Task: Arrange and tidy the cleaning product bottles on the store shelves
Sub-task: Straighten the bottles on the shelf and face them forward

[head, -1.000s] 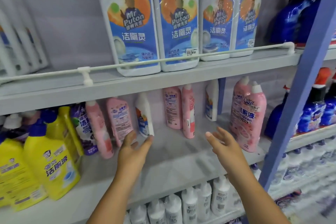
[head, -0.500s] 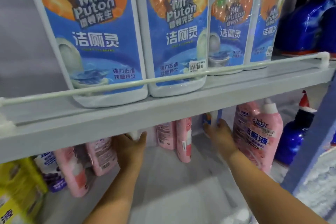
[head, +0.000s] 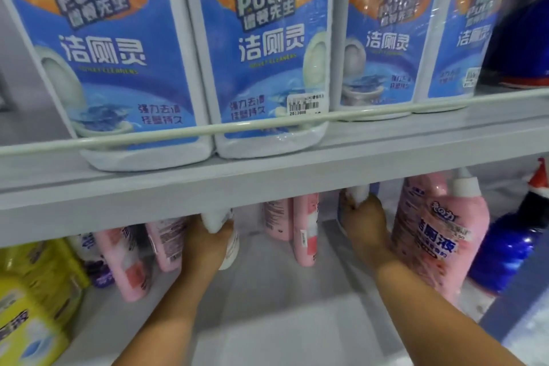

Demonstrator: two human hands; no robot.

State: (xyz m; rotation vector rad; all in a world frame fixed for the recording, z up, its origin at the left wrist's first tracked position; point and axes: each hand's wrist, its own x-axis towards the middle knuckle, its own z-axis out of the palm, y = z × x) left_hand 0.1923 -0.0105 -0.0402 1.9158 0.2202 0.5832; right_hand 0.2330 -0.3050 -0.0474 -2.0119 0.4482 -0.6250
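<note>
Two hands reach under the front lip of the upper shelf (head: 267, 184) in the head view, each closed on a small white bottle standing deep on the lower shelf (head: 267, 306). The left hand (head: 208, 243) has its fingers curled round the neck of the left white bottle (head: 215, 221), whose top is cut off by that lip; the right hand (head: 364, 226) grips the right white bottle (head: 358, 194) in the same way, just under the lip. Between the two hands stand two pink bottles (head: 304, 232), upright and touching each other, well back from the shelf's front edge. Left of the left hand lean more pink bottles (head: 130, 264), and further left, at the frame's edge, yellow bottles (head: 38, 291). Just right of the right hand a large pink bottle (head: 436, 237) touches the forearm, with a blue bottle (head: 505, 246) beyond it. Bare shelf floor lies open between the forearms toward the front edge. Above the lip, four big blue-labelled white bottles (head: 261, 53) stand behind a white rail (head: 178, 132).
</note>
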